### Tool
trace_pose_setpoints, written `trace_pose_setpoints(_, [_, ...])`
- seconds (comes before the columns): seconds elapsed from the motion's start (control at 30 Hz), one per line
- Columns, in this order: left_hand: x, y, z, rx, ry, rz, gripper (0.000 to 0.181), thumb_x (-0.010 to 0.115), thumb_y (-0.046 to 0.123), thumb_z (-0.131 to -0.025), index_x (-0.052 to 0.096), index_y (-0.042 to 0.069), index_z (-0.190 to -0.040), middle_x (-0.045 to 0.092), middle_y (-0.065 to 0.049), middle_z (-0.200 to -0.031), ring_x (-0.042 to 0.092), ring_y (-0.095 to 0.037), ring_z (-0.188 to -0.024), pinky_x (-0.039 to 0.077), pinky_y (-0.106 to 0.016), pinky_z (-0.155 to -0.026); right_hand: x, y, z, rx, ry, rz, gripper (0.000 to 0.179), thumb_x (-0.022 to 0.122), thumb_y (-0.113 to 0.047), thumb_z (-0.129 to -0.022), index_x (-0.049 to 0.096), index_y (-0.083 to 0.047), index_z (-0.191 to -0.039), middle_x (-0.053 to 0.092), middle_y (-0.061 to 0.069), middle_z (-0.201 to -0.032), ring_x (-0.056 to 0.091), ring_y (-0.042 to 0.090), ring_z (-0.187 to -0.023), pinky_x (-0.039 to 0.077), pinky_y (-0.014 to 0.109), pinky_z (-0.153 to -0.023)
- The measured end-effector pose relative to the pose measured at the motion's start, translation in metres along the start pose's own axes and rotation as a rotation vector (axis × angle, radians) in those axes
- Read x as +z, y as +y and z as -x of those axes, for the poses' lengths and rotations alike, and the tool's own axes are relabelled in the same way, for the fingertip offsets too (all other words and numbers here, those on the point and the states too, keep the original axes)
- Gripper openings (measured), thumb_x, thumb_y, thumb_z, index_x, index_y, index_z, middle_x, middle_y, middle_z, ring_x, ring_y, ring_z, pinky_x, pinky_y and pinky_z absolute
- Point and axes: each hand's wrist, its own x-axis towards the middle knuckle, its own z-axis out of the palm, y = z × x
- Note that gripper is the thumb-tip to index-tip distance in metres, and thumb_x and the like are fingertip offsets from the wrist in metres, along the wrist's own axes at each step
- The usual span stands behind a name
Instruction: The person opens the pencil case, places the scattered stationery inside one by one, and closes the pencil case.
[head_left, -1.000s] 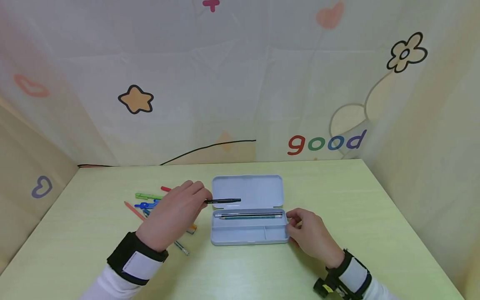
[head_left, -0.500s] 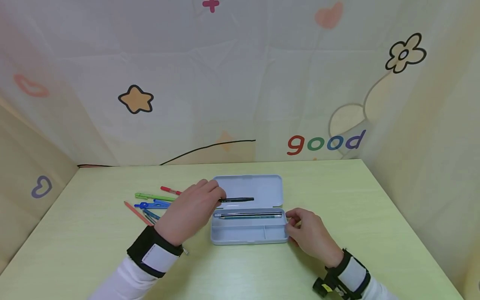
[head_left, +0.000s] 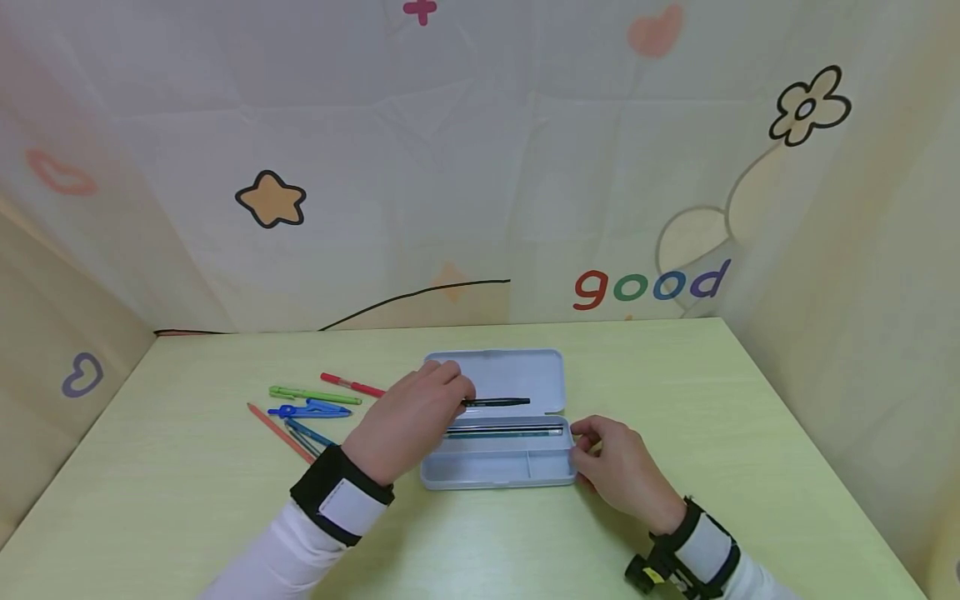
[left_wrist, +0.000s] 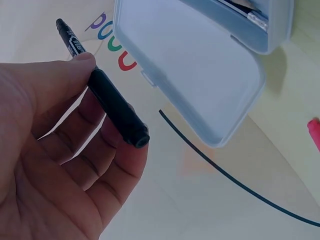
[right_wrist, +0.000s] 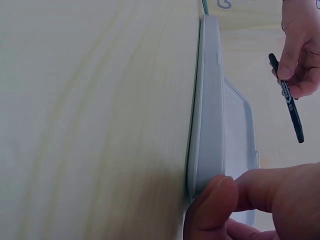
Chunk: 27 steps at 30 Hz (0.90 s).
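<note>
Marker (head_left: 502, 402), black and slim, hung pinched in the left hand's grip (head_left: 412, 419) above the open lid (head_left: 525, 375) of the pale blue pencil case (head_left: 480, 472). The right hand's grip (head_left: 621, 467) held the case's right end. Pencils (head_left: 502, 432) lay along the case's rear; a red pen (head_left: 352, 385), a green pen (head_left: 315, 394) and a blue compass (head_left: 307, 411) rested left of it on the counter (head_left: 525, 542).

clock posns from case tray (head_left: 476, 469), on tbl (head_left: 525, 542). lid (head_left: 528, 373) at 12, behind tray. pencils (head_left: 513, 432) in tray's rear slot. pen (head_left: 498, 402) abv case, 12, in l. hand (head_left: 411, 421), 10. r. hand (head_left: 618, 467) touching tray end, 3. approx 9–10, off case: compass (head_left: 322, 411), loose pens (head_left: 315, 395) behind it, loose pencils (head_left: 279, 432) before it.
</note>
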Motion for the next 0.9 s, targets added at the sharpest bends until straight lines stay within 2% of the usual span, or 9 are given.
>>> trace_pose_setpoints(0.37, [0.021, 0.006, -0.013, 0.064, 0.019, -0.007, 0.013, 0.081, 0.008, -0.095, 0.077, 0.011, -0.107, 0.069, -0.003, -0.102, 0.062, -0.021, -0.094, 0.058, -0.030, -0.085, -0.001, 0.001, 0.000, -0.016, 0.014, 0.016, 0.027, 0.064, 0.001, -0.096, 0.067, 0.006, -0.122, 0.061, 0.008, -0.089, 0.058, 0.018, -0.065, 0.051, 0.027, -0.054])
trace_pose_setpoints(0.63, [0.034, 0.009, -0.018, 0.060, -0.015, 0.002, 0.010, 0.078, 0.006, -0.097, 0.077, 0.011, -0.106, 0.068, -0.003, -0.098, 0.061, -0.020, -0.090, 0.057, -0.029, -0.083, -0.002, 0.002, -0.001, -0.029, 0.022, 0.053, 0.025, 0.065, 0.000, -0.096, 0.068, 0.005, -0.121, 0.060, 0.007, -0.089, 0.056, 0.020, -0.079, 0.047, 0.026, -0.059])
trace_pose_setpoints(0.9, [0.044, 0.012, -0.020, 0.071, -0.032, -0.002, 0.008, 0.078, 0.007, -0.097, 0.077, 0.011, -0.103, 0.066, -0.002, -0.095, 0.059, -0.018, -0.086, 0.056, -0.028, -0.079, -0.001, 0.003, -0.002, -0.030, 0.026, 0.061, 0.026, 0.066, 0.000, -0.097, 0.068, 0.006, -0.122, 0.062, 0.007, -0.093, 0.057, 0.021, -0.085, 0.050, 0.026, -0.067])
